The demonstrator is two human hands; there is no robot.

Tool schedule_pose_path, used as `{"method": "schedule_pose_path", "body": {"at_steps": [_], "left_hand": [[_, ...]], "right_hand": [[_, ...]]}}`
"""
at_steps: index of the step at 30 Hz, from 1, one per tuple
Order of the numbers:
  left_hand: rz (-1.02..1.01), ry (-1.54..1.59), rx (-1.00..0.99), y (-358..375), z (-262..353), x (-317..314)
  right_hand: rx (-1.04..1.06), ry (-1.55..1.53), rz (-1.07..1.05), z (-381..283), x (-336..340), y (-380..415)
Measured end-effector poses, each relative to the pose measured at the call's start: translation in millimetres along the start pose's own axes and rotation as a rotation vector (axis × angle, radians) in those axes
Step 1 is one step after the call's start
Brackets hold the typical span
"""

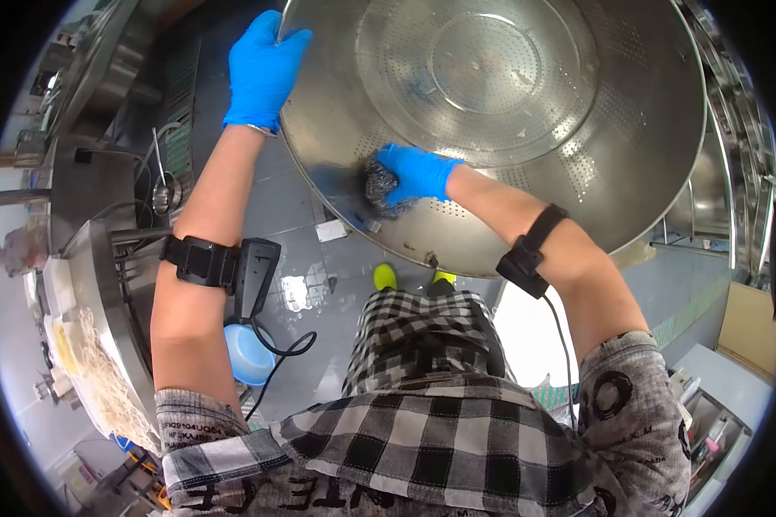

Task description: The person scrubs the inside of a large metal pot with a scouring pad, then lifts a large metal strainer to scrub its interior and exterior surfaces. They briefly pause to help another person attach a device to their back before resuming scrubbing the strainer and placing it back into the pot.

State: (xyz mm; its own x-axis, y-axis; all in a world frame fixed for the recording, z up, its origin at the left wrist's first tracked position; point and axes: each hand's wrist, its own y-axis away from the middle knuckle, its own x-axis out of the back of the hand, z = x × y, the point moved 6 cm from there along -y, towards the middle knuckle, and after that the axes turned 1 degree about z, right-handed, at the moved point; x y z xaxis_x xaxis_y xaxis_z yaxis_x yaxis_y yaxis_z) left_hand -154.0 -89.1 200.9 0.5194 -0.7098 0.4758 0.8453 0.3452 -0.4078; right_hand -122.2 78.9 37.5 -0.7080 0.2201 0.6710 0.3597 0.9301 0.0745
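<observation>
A large round steel pan [664,129] with rings of small holes, like a big steamer or strainer, fills the upper middle of the view. My left hand [263,73], in a blue glove, grips its rim at the upper left. Inside the pan, near the lower left of its wall, my right hand [418,174], also in a blue glove, is closed on a steel wool scrubber [379,183]. The scrubber presses against the metal, and its edge looks smeared by motion. Wet patches shine on the pan's surface.
Left of me a steel counter bears a pile of pale noodle-like strands [103,370]. A blue basin [250,353] stands on the wet tiled floor [306,258]. A ladle [165,189] lies further left. Steel shelving [711,172] and a drawer unit [716,414] are at the right.
</observation>
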Motion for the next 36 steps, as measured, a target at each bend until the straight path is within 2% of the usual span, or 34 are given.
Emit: {"method": "schedule_pose_path", "body": {"at_steps": [1, 3, 5, 7, 9, 11, 15, 17, 18, 19, 21, 22, 25, 27, 28, 31, 32, 33, 35, 36], "left_hand": [[0.005, -0.003, 0.000, -2, -1, 1], [0.014, 0.065, -0.031, 0, -4, 1], [-0.008, -0.010, -0.015, 2, 1, 2], [-0.011, -0.081, -0.015, -2, 2, 1], [0.015, -0.001, -0.042, -1, -5, 0], [0.021, -0.015, -0.060, 0, -1, 2], [0.029, 0.090, -0.033, -1, -6, -2], [0.075, -0.020, -0.108, -4, -7, -4], [0.102, -0.107, -0.161, 0, -7, 2], [0.102, -0.148, -0.143, 5, -5, 12], [0.007, -0.089, -0.006, 4, 0, 2], [0.027, -0.082, -0.087, 6, 3, 2], [-0.043, 0.075, 0.086, 11, -2, -2], [-0.047, 0.036, 0.062, 10, -9, -1], [-0.037, -0.017, 0.029, 7, -10, 0], [0.015, 0.062, -0.065, 6, -11, 0], [0.007, 0.067, -0.050, 8, -12, 0], [-0.013, 0.053, 0.010, 6, -13, 2], [-0.042, 0.049, 0.063, 4, -16, 2], [-0.039, -0.012, 0.037, 2, -16, 3]], "right_hand": [[0.005, 0.001, -0.002, -4, -3, -5], [0.150, -0.155, 0.118, -63, 15, -13], [0.070, -0.149, 0.041, -64, 8, -14], [-0.131, -0.210, 0.021, -24, -9, 2], [-0.293, -0.210, -0.027, 40, -24, 33], [-0.386, -0.082, -0.290, 65, -26, 55], [-0.320, -0.084, -0.134, 41, -29, 43], [-0.160, -0.177, -0.013, 8, -23, 5], [-0.167, -0.185, -0.017, -9, -15, 9], [-0.218, -0.090, -0.124, -10, -18, 15], [-0.175, -0.207, -0.308, -23, -25, 32], [-0.211, -0.196, -0.308, -17, -25, 39], [-0.338, -0.116, -0.362, 5, -29, 56], [-0.305, 0.129, -0.516, 23, -21, 54], [-0.405, 0.110, -0.519, 68, -37, 64], [-0.346, -0.053, -0.433, 35, -34, 70], [-0.282, -0.186, -0.482, 10, -40, 69], [-0.291, -0.190, -0.487, -10, -38, 64], [-0.160, 0.095, -0.497, -42, -32, 56], [-0.148, 0.168, -0.525, -34, -39, 58]]}}
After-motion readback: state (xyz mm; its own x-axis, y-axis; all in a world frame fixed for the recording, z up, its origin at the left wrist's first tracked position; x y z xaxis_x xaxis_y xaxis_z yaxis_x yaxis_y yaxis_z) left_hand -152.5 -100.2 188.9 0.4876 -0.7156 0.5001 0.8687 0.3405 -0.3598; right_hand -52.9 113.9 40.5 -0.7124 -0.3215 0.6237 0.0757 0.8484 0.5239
